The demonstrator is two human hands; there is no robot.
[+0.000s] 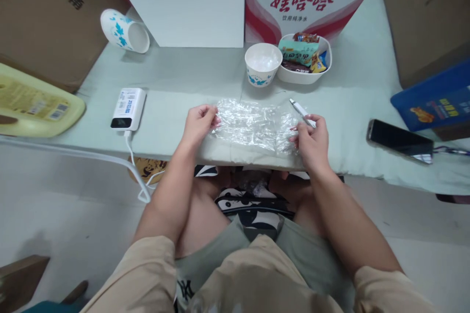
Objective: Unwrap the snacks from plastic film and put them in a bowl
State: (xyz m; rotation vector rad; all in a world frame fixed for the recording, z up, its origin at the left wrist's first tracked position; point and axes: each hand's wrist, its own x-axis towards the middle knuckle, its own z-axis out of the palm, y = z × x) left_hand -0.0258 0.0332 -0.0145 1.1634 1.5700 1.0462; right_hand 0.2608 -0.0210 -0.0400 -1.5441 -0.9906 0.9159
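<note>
A crinkled, see-through sheet of plastic wrap (249, 124) lies on the pale green cloth of the tabletop, near its front edge. My left hand (200, 124) pinches the sheet's left edge between thumb and fingers. At the other end, my right hand (314, 144) is closed around a slim white pen-like tool (299, 109), whose narrow end points up and left. The fingers of that hand also rest at the sheet's right edge; whether they grip it I cannot tell. Just beyond the sheet stands a paper cup (262, 66) with clear material inside.
A white bowl of wrapped snacks (304, 77) touches the cup. Behind are a white box (191, 5) and a red-and-white carton (304, 10). Left are a tipped paper cup (123, 32), a power bank (128, 109) with cable and a yellow jug (36, 102). A phone (400, 141) lies right.
</note>
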